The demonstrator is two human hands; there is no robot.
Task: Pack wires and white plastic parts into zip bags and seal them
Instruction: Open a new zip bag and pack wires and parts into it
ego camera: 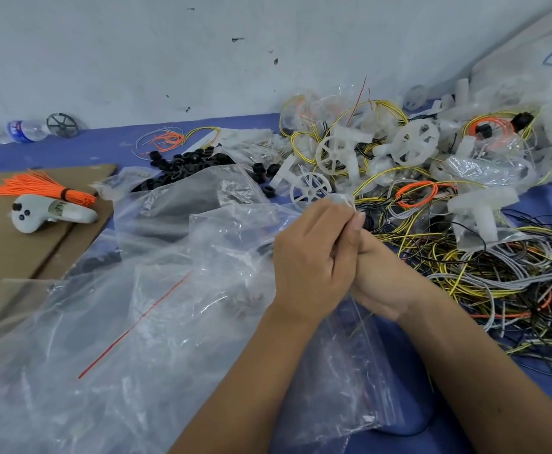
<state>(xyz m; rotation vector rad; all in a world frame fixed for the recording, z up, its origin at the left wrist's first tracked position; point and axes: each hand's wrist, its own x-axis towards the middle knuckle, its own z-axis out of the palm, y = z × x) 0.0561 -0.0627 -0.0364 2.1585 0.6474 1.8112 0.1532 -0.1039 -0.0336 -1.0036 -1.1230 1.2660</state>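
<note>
My left hand (310, 257) and my right hand (382, 280) meet at the middle of the view, both pinching the top edge of a clear zip bag (343, 371) that hangs down between my forearms. The fingertips press together near the bag's corner. A tangle of yellow, grey, black and orange wires (484, 280) lies to the right. White plastic wheels and T-shaped parts (343, 152) are piled behind the hands. Several empty clear zip bags (137, 322) cover the table to the left. What the held bag contains is hard to make out.
A bundle of orange wires (45, 190) and a grey controller (48, 213) lie on brown cardboard (22, 257) at the left. Black rings (182, 165) spill from a bag behind. A water bottle (22, 131) lies by the wall. Packed bags (497, 149) heap at the back right.
</note>
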